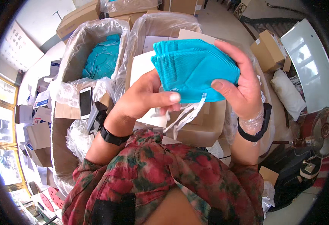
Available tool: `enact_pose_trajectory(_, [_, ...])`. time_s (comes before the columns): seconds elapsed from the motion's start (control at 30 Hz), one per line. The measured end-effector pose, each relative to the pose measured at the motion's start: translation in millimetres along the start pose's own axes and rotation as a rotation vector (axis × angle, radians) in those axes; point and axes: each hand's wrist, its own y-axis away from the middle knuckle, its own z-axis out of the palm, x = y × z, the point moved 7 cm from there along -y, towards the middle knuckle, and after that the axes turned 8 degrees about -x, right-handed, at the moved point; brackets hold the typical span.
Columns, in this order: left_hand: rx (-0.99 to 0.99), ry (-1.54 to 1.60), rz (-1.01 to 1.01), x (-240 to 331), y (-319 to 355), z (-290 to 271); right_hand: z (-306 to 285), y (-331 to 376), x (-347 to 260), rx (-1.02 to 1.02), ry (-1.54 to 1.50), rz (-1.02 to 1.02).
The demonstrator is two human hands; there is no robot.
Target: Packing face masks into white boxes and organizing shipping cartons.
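Observation:
Between my two hands is a small stack of teal folded face masks [194, 71], held up in front of my chest. My left hand [145, 95] is closed on the lower left corner, thumb in front and fingers behind. At the right end, my right hand [243, 82] grips the stack with its thumb on the front face and fingers over the top edge. White ear loops [187, 118] dangle below the masks. Under them stands an open cardboard box [196, 129] with its flaps spread.
A plastic-lined carton [70, 52] at the far left holds a heap of teal masks [102, 60]. A smartphone [85, 103] lies on a carton edge left of my arm. Small boxes [40, 99] are scattered at left; a white sack [287, 93] and a fan [322, 133] are at right.

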Motion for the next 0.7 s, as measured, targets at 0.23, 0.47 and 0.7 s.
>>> enact_pose_trajectory(0.23, [0.055, 0.098, 0.032, 3, -4, 18, 5, -11, -7, -0.075, 0.004, -0.046])
enact_pose_trajectory(0.47, [0.155, -0.049, 0.080, 11, -1, 12, 13, -15, -10, -0.163, 0.179, -0.102])
enact_pose_trajectory(0.7, [0.295, -0.139, 0.143, 8, 1, -4, 28, -4, 38, 0.069, -0.631, -0.069])
